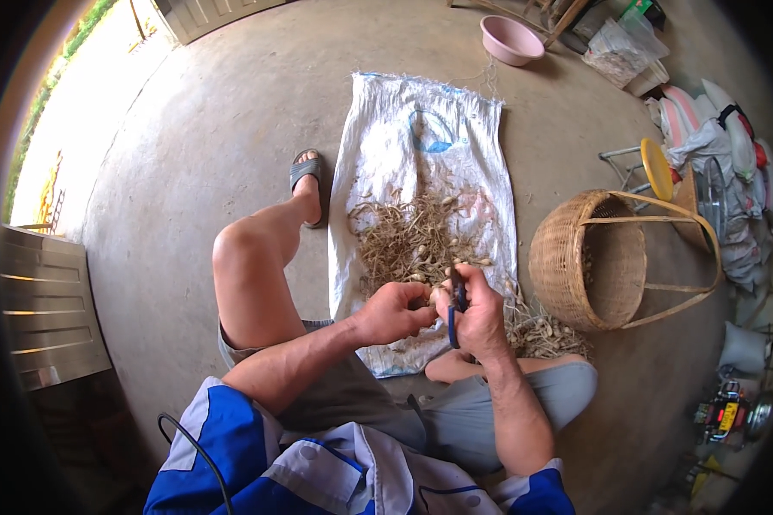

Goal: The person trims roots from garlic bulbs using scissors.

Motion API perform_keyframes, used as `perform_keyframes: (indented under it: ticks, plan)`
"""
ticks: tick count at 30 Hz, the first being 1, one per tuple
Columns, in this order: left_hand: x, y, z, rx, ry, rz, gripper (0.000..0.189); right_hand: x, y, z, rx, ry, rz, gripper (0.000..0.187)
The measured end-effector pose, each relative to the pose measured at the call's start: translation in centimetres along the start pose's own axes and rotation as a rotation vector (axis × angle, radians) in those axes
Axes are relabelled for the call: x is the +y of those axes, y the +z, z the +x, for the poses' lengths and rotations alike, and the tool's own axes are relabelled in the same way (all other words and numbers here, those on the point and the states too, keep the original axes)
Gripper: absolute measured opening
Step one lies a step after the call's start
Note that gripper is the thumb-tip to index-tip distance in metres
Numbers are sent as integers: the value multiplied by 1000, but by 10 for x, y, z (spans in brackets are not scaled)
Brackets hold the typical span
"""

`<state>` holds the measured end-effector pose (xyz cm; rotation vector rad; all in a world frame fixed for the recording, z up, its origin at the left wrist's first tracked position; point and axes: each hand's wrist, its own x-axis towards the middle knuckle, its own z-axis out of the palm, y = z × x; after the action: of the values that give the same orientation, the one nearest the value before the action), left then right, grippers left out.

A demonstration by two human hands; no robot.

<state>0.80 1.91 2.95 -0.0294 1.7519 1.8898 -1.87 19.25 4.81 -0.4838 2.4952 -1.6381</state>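
My right hand (480, 315) holds scissors with blue handles (453, 322), their dark blades pointing away from me. Close against it, at the scissors' left, my left hand (393, 313) has its thumb and fingers pinched together; a small pale bulb seems to be between the hands, partly hidden. Beyond them a heap of dry roots and small bulbs (399, 241) lies on a white woven plastic sack (373, 148) spread on the floor. A second pile of bulbs with stalks (544, 335) lies beside my right knee, at the sack's right edge.
A wicker basket (554, 264) with a tall handle lies tipped at the right, some small pieces inside. Behind it are a yellow-topped stool (655, 168) and stuffed sacks (741, 141). A pink basin (512, 40) sits farther off on the concrete floor. My sandalled foot (306, 183) is left of the sack.
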Motion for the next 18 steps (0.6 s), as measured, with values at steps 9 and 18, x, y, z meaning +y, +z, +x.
perform_keyframes:
  ticks: [9,18]
  plan:
    - [1,2,4,-46,-107,-322,14,13,-1,-2,123,196,377,25]
    - [-4,-1,4,15,-142,-386,12,8,-14,2,50,90,384,40]
